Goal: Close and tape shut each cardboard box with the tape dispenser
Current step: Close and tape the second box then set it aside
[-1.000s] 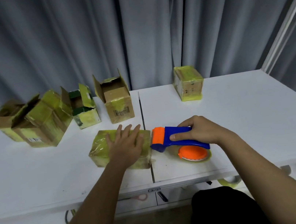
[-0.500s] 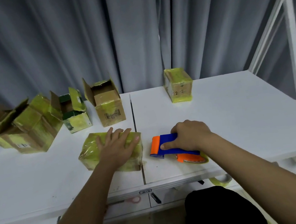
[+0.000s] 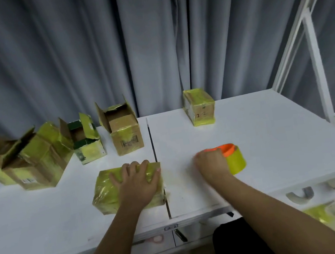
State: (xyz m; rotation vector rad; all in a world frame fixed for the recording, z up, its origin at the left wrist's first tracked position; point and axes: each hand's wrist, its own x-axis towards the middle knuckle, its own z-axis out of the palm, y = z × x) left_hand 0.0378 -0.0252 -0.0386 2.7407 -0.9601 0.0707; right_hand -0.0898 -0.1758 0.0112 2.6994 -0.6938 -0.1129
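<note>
I am pressing my flat left hand (image 3: 136, 180) on the taped box (image 3: 126, 189) at 6 o'clock, right hand (image 3: 211, 165) gripping the dispenser (image 3: 233, 157) just beside (one sealed box (image 3: 199, 106) at 1; open boxes (image 3: 122, 129) at 10 are waiting).

6 boxes (image 3: 127, 187), 1 tape dispenser (image 3: 233, 157)

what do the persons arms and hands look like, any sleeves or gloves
Both forearms are bare up to the frame's lower edge, with no sleeves in view. The left hand and right hand wear no gloves; no rings, watch or markings show.
</note>
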